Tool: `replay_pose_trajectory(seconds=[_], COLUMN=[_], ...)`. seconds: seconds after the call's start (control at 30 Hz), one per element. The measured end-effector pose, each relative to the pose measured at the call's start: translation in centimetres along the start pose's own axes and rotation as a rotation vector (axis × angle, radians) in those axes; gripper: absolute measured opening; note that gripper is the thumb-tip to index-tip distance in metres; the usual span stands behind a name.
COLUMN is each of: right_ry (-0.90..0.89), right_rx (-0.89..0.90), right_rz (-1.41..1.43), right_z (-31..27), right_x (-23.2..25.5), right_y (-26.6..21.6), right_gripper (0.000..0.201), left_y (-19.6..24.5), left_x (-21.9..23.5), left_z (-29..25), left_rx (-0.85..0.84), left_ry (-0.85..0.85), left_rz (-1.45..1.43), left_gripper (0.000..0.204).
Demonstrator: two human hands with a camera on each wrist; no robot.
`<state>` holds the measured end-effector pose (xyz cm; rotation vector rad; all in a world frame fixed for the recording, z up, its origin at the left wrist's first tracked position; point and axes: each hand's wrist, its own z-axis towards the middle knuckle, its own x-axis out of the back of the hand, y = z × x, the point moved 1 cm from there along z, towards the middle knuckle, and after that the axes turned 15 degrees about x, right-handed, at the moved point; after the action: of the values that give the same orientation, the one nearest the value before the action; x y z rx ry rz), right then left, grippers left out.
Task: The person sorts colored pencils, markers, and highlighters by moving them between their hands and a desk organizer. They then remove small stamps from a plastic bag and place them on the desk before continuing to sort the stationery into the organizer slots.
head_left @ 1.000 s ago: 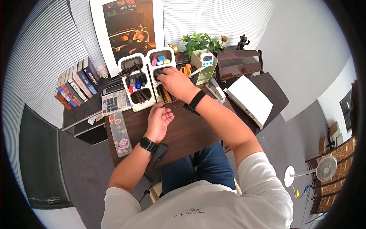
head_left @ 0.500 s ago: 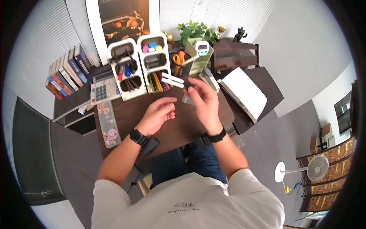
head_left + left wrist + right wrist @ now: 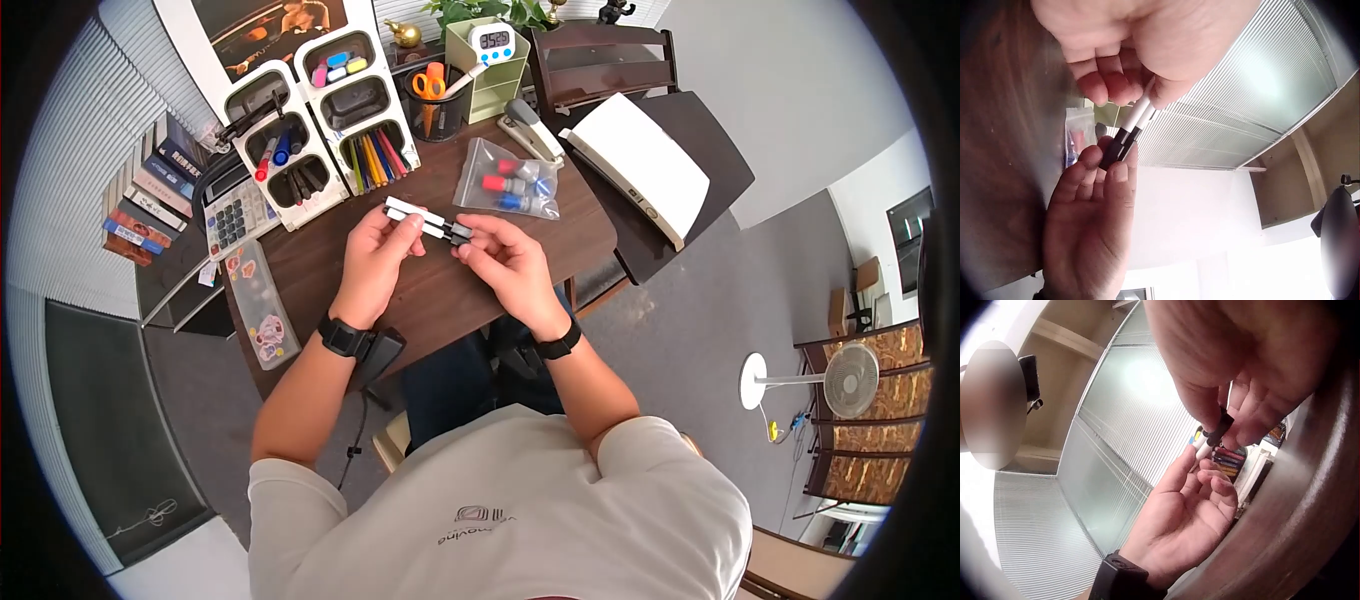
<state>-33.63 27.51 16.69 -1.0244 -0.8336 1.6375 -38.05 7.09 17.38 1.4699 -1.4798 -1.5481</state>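
Two white markers with black caps (image 3: 427,220) lie side by side between the hands, above the desk. My left hand (image 3: 372,262) pinches their white barrels between thumb and fingers. At the other end, the fingers of my right hand (image 3: 512,268) grip the black caps (image 3: 1120,147), as the left wrist view shows up close. Just beyond the right hand, a clear zip bag (image 3: 470,190) with several red- and blue-capped markers lies on the desk. Behind the left hand stands a white desk organizer (image 3: 352,182) holding pens, colored pencils and highlighters.
A mesh pen cup (image 3: 447,118) with orange scissors, a stapler (image 3: 533,130) and a green holder with a timer (image 3: 492,40) stand at the back. A sticker-covered pencil case (image 3: 262,310) and a calculator (image 3: 238,218) lie left. A white box (image 3: 640,165) sits right.
My right hand has come out of the organizer's middle compartment with the two markers and drawn back over the desk. My left hand has taken hold of their barrels. The bag is now uncovered.
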Motion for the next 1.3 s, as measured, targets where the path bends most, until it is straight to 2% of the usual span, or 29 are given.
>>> replay_pose_trajectory(seconds=[0.2, 0.3, 0.63, 0.73, 0.83, 0.93, 1.1, 1.17, 1.23, 1.3], right_ry=[-0.03, -0.019, -0.012, 0.045, 0.051, 0.166, 0.197, 0.205, 0.208, 0.031], right_rx=[-0.032, -0.018, -0.031, -0.007, 0.001, 0.044, 0.035, 0.163, 0.341, 0.622], right_rz=[-0.094, -0.023, 0.035, 0.081, 0.009, 0.044, 0.148, -0.058, -0.207, -0.683], right_z=[-0.2, 0.0, 0.1, -0.1, -0.4, -0.3, 0.2, 1.0, 3.6, 7.3], right_x=[0.3, 0.1, -0.3, -0.2, 0.4, 0.4, -0.5, -0.6, -1.7, -2.8], right_y=[-0.1, -0.5, -0.7, -0.9, -0.2, 0.3, -0.5, -1.6, -4.1, -6.5], right_gripper=[0.037, 0.035, 0.035, 0.034, 0.033, 0.032, 0.031, 0.032, 0.032, 0.031], left_y=[-0.2, -0.1, 0.0, -0.2, -0.5, -0.5, -0.7, -0.5, 0.1, 0.3], left_x=[0.1, 0.2, 0.3, 0.2, 0.1, -0.1, -0.3, -0.3, -0.6, -0.6], left_z=[0.0, -0.2, -0.1, 0.0, 0.0, -0.1, -0.3, -0.2, -0.5, -0.8], left_rx=[-0.011, -0.017, -0.018, 0.002, 0.033, 0.036, 0.015, 0.0, 0.019, 0.04], left_ry=[0.012, 0.034, 0.0, -0.016, -0.05, -0.082, -0.101, -0.1, -0.171, -0.168], left_rz=[0.007, 0.063, -0.144, -0.186, -0.21, -0.209, -0.211, -0.183, -0.116, -0.059], left_gripper=[0.013, 0.015, 0.022, 0.021, 0.02, 0.019, 0.021, 0.027, 0.036, 0.041])
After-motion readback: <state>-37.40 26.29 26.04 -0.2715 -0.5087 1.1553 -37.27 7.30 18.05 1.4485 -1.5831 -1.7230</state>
